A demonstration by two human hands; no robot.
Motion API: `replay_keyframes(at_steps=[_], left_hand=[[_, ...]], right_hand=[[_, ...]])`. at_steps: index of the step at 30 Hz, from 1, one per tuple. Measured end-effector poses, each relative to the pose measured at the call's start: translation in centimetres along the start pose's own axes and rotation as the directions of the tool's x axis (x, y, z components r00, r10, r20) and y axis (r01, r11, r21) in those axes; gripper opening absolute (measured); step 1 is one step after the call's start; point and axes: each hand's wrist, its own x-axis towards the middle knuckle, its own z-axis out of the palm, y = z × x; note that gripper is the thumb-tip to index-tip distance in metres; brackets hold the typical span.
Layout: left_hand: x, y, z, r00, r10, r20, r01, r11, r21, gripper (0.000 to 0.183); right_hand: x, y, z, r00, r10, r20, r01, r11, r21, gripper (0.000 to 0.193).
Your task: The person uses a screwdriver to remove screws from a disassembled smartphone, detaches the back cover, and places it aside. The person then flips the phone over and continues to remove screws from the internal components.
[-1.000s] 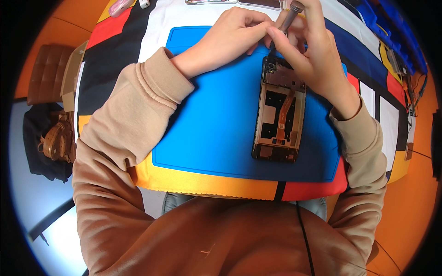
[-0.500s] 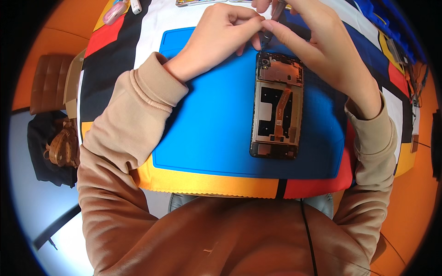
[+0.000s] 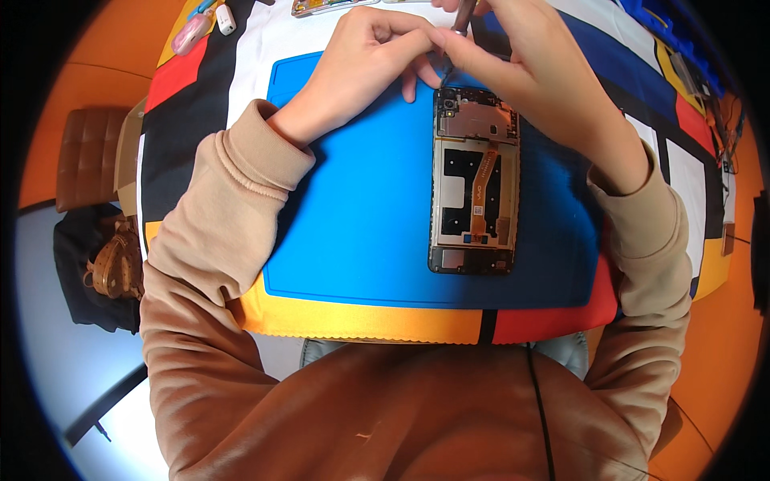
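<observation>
An opened smartphone [image 3: 455,180] lies lengthwise on a blue mat [image 3: 353,232], its inner frame, copper-toned upper cover and orange ribbon cable exposed. Beyond its top end, my right hand [image 3: 537,80] grips a slim screwdriver [image 3: 464,18] with a brownish handle, tip down near the phone's upper left corner. My left hand [image 3: 369,60] reaches in from the left, thumb and forefinger pinched together beside the screwdriver's shaft, lower fingers curled over the mat. Whatever lies between those fingertips is too small to make out. The screwdriver's tip is partly hidden by fingers.
At the far edge sits another device part with a shiny frame [image 3: 333,6]. A pink mouse-like object [image 3: 191,34] and a small white object [image 3: 225,20] are at the far left. Blue bins [image 3: 678,36] stand at the far right. A patterned cloth covers the table.
The view has shifted slightly, so phone and mat appear a little further left. More of the screwdriver's handle shows above my right hand. Both hands stay together at the phone's top end.
</observation>
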Motion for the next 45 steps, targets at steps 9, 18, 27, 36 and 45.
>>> replay_keyframes(at_steps=[9,18,27,36,45], left_hand=[[-0.2,0.8,0.9,0.979,-0.201,-0.023,0.190,0.953,-0.235,0.026],[0.2,0.3,1.1,0.987,-0.155,-0.036,0.140,0.952,-0.274,0.026],[0.4,-0.4,1.4,0.988,-0.123,-0.098,0.090,0.954,-0.286,0.027],[0.5,-0.3,1.3,0.997,-0.032,-0.076,0.008,0.956,-0.294,0.026],[0.8,-0.7,1.6,0.982,0.086,-0.170,-0.084,0.996,0.018,0.032]], right_hand=[[-0.2,0.4,1.5,0.984,-0.117,-0.135,0.109,0.992,-0.061,0.009],[0.0,-3.3,-2.2,0.976,0.108,0.191,0.010,0.847,-0.531,0.016],[2.6,-5.6,-2.6,0.855,0.094,0.511,0.311,0.696,-0.648,0.021],[3.1,-6.3,-1.7,0.807,0.103,0.582,0.381,0.662,-0.645,0.018],[3.2,-4.4,-2.7,0.834,0.054,0.550,0.363,0.697,-0.618,0.022]])
